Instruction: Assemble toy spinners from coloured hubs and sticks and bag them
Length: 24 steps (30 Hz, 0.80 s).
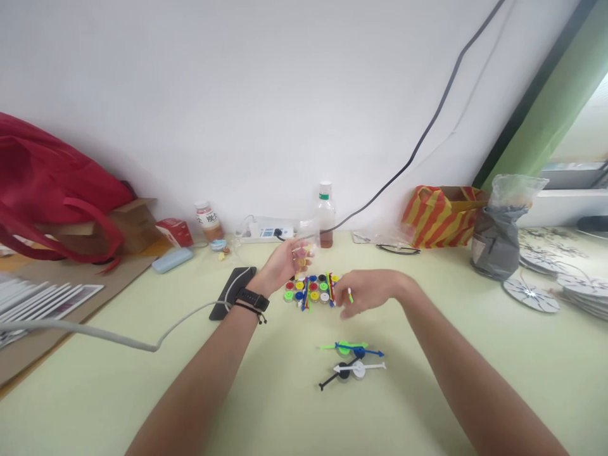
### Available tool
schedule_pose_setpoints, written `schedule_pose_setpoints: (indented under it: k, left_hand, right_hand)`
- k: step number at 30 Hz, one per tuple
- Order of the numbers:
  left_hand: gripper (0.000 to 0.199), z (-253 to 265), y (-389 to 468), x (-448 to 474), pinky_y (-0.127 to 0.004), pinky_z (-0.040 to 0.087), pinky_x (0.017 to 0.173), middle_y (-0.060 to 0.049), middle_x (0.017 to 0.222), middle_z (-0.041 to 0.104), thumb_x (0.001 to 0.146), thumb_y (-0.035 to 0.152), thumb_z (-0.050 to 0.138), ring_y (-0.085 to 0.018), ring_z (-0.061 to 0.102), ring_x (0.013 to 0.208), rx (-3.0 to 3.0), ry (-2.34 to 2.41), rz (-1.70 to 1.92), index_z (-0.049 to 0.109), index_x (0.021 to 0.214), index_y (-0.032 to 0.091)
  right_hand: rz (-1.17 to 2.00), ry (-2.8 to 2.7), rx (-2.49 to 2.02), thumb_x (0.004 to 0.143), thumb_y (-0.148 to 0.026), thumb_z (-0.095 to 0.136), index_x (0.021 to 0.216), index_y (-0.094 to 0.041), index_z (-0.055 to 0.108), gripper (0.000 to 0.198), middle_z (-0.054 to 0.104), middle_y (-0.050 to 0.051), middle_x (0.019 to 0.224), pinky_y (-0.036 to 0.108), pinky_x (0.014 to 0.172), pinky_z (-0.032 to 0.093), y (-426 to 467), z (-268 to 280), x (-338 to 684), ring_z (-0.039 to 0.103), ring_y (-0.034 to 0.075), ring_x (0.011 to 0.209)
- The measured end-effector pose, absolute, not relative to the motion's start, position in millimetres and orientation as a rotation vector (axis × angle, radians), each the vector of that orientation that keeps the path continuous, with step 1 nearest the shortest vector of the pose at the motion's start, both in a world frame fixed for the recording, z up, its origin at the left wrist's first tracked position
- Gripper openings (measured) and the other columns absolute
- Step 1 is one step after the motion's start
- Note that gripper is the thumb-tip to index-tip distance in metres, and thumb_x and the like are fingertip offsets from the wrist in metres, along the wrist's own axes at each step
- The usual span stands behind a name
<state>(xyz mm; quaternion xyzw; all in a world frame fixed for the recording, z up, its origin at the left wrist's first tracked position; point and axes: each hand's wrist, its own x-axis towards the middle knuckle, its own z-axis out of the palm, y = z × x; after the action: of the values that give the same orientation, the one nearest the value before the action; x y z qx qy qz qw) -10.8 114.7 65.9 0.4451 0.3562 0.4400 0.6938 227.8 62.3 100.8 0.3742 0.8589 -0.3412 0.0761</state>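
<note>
four spinners point(359, 370) seem assembled, discs point(314, 296) and arrows point(306, 294) are left, clear plastic point(303, 254) is held in the left hand point(285, 263), the right hand's point(365, 291) grip unclear.

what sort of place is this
Probably a desk in a room, perhaps a home or office: a power strip and a bottle stand by the wall, and coloured discs lie in rows.

An indoor desk setting, home or office unclear, is indicated by a pale green tabletop point(280, 399), plain white wall point(237, 95), white plastic power strip point(259, 232) and green curtain point(558, 104).
</note>
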Motion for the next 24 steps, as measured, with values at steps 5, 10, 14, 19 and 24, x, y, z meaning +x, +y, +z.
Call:
schedule_pose_setpoints:
  k: [5, 10, 14, 19, 24]
  left_hand:
    - [0.023, 69.8, 109.9, -12.9, -0.031, 0.053, 0.080, -0.011, 0.100, 0.070, 0.083, 0.024, 0.076, -0.017, 0.066, 0.083, 1.101, 0.795, 0.974, 0.066, 0.101, 0.014]
    - [0.043, 74.4, 103.8, -10.9, -0.032, 0.052, 0.079, -0.013, 0.113, 0.070, 0.079, 0.033, 0.085, -0.018, 0.067, 0.088, 1.339, 0.886, 0.935, 0.069, 0.114, 0.014]
    - [0.048, 72.9, 104.5, -11.5, -0.033, 0.054, 0.079, -0.012, 0.114, 0.070, 0.073, 0.036, 0.089, -0.020, 0.068, 0.091, 1.424, 0.908, 0.952, 0.071, 0.113, 0.015]
    - [0.047, 72.3, 103.9, -13.7, -0.035, 0.055, 0.080, -0.012, 0.113, 0.071, 0.076, 0.039, 0.086, -0.023, 0.067, 0.095, 1.595, 0.901, 0.917, 0.072, 0.114, 0.016]
    - [0.046, 74.8, 101.4, -15.0, -0.036, 0.055, 0.082, -0.011, 0.112, 0.071, 0.078, 0.041, 0.083, -0.024, 0.068, 0.099, 1.710, 0.878, 0.859, 0.071, 0.115, 0.018]
  right_hand:
    - [-1.062, 2.222, 0.939, 0.063, -0.038, 0.088, 0.092, -0.017, 0.071, 0.039, 0.071, 0.000, 0.074, 0.023, 0.059, 0.047, 49.8, 84.2, 182.4, 0.071, 0.019, 0.071]
    - [-1.076, 2.212, 0.912, 0.062, -0.028, 0.088, 0.079, -0.018, 0.072, 0.026, 0.072, -0.003, 0.072, 0.024, 0.062, 0.048, 49.1, 73.6, 174.0, 0.072, 0.018, 0.069]
    - [-1.102, 2.234, 0.882, 0.061, -0.028, 0.088, 0.077, -0.017, 0.071, 0.025, 0.071, -0.003, 0.070, 0.023, 0.062, 0.048, 52.9, 72.1, 178.9, 0.071, 0.018, 0.070]
    - [-1.330, 2.293, 0.857, 0.065, -0.038, 0.087, 0.074, -0.016, 0.067, 0.031, 0.070, -0.002, 0.069, 0.023, 0.062, 0.049, 60.2, 79.5, 195.3, 0.070, 0.016, 0.065]
    - [-1.564, 2.483, 0.847, 0.078, -0.044, 0.079, 0.081, -0.015, 0.067, 0.031, 0.073, 0.003, 0.072, 0.026, 0.064, 0.054, 61.3, 110.0, 232.0, 0.070, 0.017, 0.066]
